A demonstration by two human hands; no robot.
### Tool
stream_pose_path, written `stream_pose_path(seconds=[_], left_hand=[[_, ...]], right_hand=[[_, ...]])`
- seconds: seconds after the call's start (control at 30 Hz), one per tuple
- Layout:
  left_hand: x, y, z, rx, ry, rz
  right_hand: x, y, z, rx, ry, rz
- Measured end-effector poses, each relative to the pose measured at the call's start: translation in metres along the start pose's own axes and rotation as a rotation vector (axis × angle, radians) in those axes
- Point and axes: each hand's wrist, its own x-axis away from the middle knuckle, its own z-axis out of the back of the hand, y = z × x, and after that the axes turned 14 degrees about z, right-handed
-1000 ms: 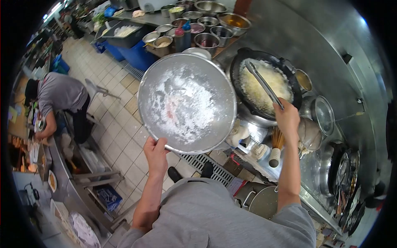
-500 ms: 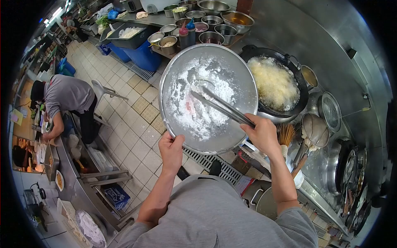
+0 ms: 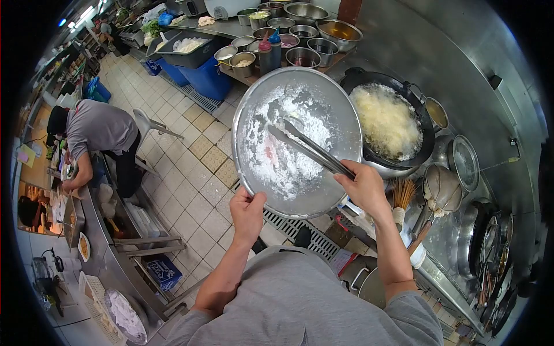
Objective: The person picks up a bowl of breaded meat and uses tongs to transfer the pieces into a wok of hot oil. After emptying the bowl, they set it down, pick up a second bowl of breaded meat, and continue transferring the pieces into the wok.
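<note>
In front of me, held up off any surface, is a wide metal bowl (image 3: 340,193) with white powder (image 3: 309,150) spread over its inside. My left hand (image 3: 248,216) grips the bowl's near left rim, thumb on top. Metal tongs (image 3: 314,151) are closed in my right hand (image 3: 363,184), at the bowl's right side. Their tips rest in the powder near a pinkish piece (image 3: 270,151) coated with white; whether they pinch anything cannot be made out. Just right of the bowl, a black wok (image 3: 426,135) holds pale yellow, foaming food (image 3: 386,124).
Several metal bowls and two squeeze bottles (image 3: 265,55) stand on the counter ahead. To the right are a bamboo brush (image 3: 402,196), a strainer (image 3: 444,187) and a lidded pot. A co-worker (image 3: 107,130) bends over the left counter; a bowl of white powder (image 3: 124,314) sits lower left.
The bowl and my left hand have shifted slightly right and nearer in view. The tongs stay in the powder, and my right hand keeps its hold on them.
</note>
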Motion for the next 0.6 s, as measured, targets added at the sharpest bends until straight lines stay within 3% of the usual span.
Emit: stream_pose_path(seconds=[0.37, 0.6], left_hand=[[0.001, -0.002, -0.007, 0.025, 0.013, 0.04], [0.003, -0.008, -0.007, -0.025, 0.016, -0.041]], right_hand=[[0.013, -0.007, -0.015, 0.038, -0.064, 0.053], [0.012, -0.022, -0.013, 0.126, -0.071, 0.038]])
